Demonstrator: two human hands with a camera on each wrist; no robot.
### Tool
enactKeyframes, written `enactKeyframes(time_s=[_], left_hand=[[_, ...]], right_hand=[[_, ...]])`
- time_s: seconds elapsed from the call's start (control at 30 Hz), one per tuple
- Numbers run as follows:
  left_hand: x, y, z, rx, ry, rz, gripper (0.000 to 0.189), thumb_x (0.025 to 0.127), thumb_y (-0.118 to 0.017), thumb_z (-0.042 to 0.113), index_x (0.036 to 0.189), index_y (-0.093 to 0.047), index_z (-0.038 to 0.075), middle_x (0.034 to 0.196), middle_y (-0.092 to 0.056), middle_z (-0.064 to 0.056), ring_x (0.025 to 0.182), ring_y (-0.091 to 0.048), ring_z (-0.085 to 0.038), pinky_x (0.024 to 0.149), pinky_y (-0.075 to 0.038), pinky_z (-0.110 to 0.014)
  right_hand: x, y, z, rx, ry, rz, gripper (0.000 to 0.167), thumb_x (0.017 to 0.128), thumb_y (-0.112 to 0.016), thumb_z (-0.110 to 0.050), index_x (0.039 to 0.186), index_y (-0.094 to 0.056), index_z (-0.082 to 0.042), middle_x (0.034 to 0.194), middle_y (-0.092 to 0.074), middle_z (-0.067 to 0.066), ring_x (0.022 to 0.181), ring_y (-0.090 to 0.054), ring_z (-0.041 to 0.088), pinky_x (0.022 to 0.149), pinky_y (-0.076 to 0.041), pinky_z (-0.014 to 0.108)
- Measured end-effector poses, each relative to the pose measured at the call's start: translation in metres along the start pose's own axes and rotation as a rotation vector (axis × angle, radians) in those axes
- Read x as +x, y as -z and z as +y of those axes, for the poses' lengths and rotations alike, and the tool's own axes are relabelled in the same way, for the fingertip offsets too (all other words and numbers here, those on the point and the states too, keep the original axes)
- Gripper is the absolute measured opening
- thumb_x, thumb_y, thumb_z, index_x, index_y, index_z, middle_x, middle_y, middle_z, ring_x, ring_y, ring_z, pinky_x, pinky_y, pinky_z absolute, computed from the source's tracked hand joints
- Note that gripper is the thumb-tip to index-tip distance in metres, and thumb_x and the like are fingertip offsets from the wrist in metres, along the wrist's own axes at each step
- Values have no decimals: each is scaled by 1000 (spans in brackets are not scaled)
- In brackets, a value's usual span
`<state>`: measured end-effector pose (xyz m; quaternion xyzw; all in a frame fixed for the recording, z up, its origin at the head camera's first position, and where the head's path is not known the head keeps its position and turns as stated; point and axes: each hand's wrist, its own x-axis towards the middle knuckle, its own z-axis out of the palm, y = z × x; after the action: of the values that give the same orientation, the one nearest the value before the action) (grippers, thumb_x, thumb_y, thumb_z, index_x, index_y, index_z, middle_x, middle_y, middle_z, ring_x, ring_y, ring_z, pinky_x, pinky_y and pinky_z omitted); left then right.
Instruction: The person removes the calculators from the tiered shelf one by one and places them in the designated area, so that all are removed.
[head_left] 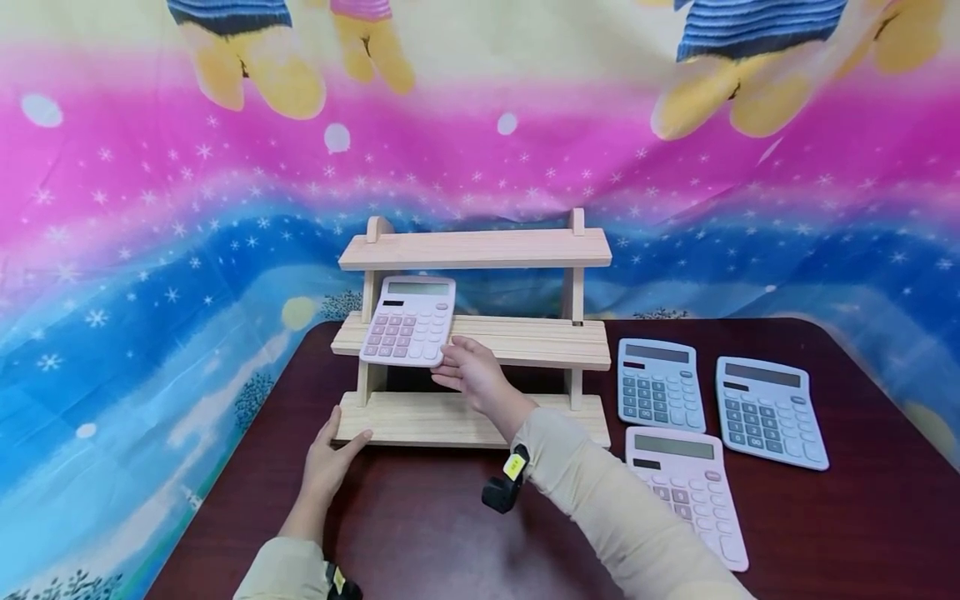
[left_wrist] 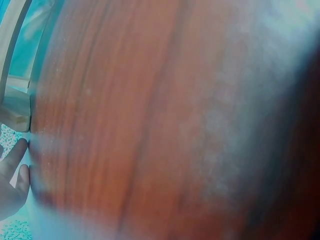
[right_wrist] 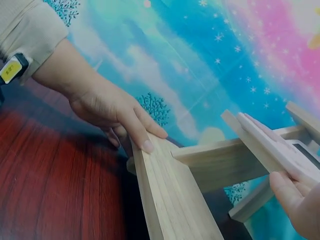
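A pink-and-white calculator (head_left: 408, 321) leans back, face outward, at the left end of the middle tier of a wooden three-tier display stand (head_left: 532, 342). My right hand (head_left: 480, 379) holds this calculator by its lower right corner; in the right wrist view its thumb (right_wrist: 285, 192) shows at the lower edge. My left hand (head_left: 326, 462) grips the left end of the stand's bottom tier (right_wrist: 167, 185). Its thumb and a finger lie over the board there, with other fingers lower at the side. The left wrist view catches only part of that hand (left_wrist: 12, 182) at its edge.
Right of the stand, two blue calculators (head_left: 660, 383) (head_left: 771, 412) and another pink calculator (head_left: 690, 483) lie face up on the dark red-brown table (head_left: 420, 525). My right sleeve passes in front of the pink one. A patterned cloth (head_left: 480, 150) hangs behind the table.
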<state>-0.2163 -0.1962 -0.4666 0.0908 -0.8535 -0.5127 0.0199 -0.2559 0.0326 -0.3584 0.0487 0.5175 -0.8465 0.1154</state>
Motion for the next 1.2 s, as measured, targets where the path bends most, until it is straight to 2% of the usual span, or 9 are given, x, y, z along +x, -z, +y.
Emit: enactKeyframes(time_s=[0.13, 0.23, 0.33, 0.43, 0.6, 0.87, 1.2], left_hand=[[-1, 0, -2, -5, 0, 12, 85, 75, -65, 37, 139, -15, 11, 141, -14, -18, 127, -10, -31, 100, -12, -44], [0, -1, -4, -13, 0, 14, 85, 74, -65, 37, 139, -16, 12, 141, -15, -17, 127, -10, -30, 101, -12, -43], [1, -1, -4, -23, -3, 17, 84, 74, -65, 36, 139, -17, 12, 141, -15, -17, 127, -10, -30, 101, -12, -43], [1, -1, -3, -30, -6, 18, 84, 74, -66, 35, 139, -17, 12, 141, -15, -17, 127, -10, -30, 101, -12, -43], [0, -1, -3, -23, -10, 16, 84, 74, -66, 36, 139, -17, 12, 141, -15, -17, 127, -11, -30, 100, -12, -43], [-2, -1, -1, -10, -22, 9, 83, 75, -65, 34, 138, -18, 10, 140, -17, -18, 127, -12, -30, 100, -13, -43], [0, -1, -1, -25, -23, 19, 83, 75, -66, 33, 138, -18, 10, 140, -17, -18, 127, -12, -30, 100, -13, -43]], right_hand=[[1, -5, 2, 18, 9, 40, 44, 87, -46, -4, 127, -30, 5, 92, -52, 19, 75, -55, 24, 80, -43, 42], [2, -10, 3, 14, 17, 96, 37, 86, -47, -3, 120, -36, 6, 87, -53, 17, 73, -55, 24, 79, -44, 42], [3, -16, 4, 16, 18, 157, 32, 85, -48, -1, 115, -40, 7, 89, -53, 17, 74, -55, 23, 77, -45, 40], [4, -20, 5, 22, 22, 194, 34, 86, -46, 1, 118, -39, 7, 96, -52, 19, 73, -56, 22, 76, -46, 38], [7, -23, 6, 36, 10, 175, 42, 86, -44, 3, 127, -34, 6, 104, -51, 22, 71, -56, 20, 77, -45, 37], [9, -21, 11, 94, 18, 160, 46, 82, -44, 12, 127, -35, 6, 106, -51, 24, 72, -57, 19, 74, -47, 34], [6, -18, 9, 151, 34, 96, 40, 83, -42, 13, 123, -38, 8, 112, -46, 25, 95, -52, 28, 78, -45, 32]])
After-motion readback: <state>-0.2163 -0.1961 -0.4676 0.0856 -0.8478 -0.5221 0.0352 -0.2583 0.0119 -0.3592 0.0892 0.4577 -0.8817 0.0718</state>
